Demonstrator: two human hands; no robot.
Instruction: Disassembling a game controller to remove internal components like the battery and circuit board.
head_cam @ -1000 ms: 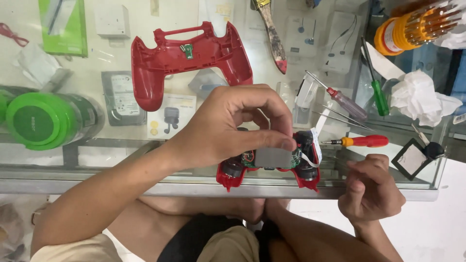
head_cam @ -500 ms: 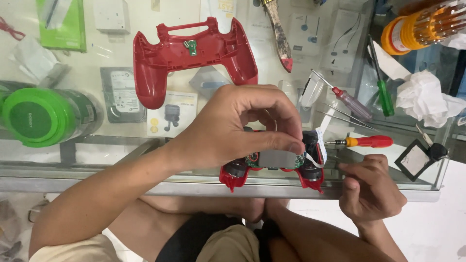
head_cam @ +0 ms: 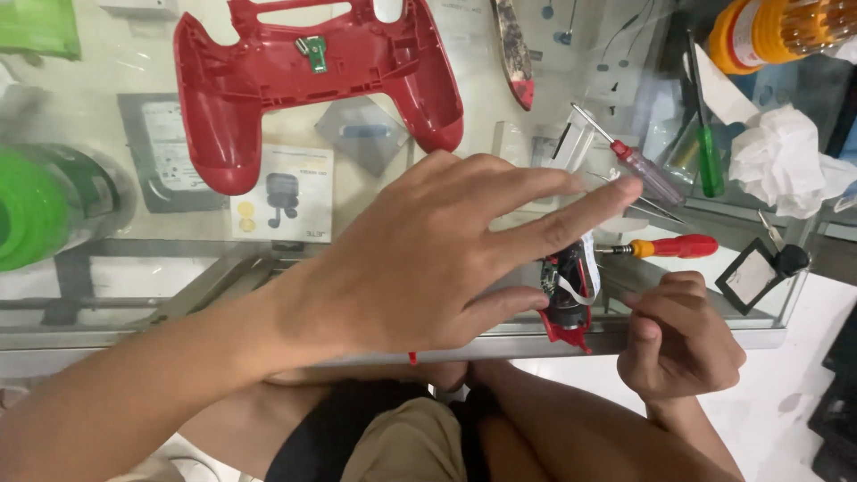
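Note:
My left hand (head_cam: 428, 259) lies spread over a partly stripped red game controller (head_cam: 567, 286) at the front edge of the glass table (head_cam: 134, 335). Its fingers stretch out to the right and its thumb touches the controller's exposed circuit board and white ribbon cable. Most of the controller is hidden under the palm. My right hand (head_cam: 683, 339) sits just right of the controller, its fingers curled and pinched close to the red grip. Whether it holds anything small I cannot tell. The empty red controller shell (head_cam: 223, 98) lies at the back of the table.
A red-handled screwdriver (head_cam: 674, 246) lies just behind my right hand, with a clear-handled one (head_cam: 638, 165) and a green one (head_cam: 710, 170) farther back. Crumpled tissue (head_cam: 786, 161), an orange container (head_cam: 768, 31), a green round tub (head_cam: 27, 210) and a hard drive (head_cam: 165, 161) ring the table.
My left hand has let go its grip on the controller and spread its fingers out to the right. The grey block it held on top is hidden now. The view has moved closer.

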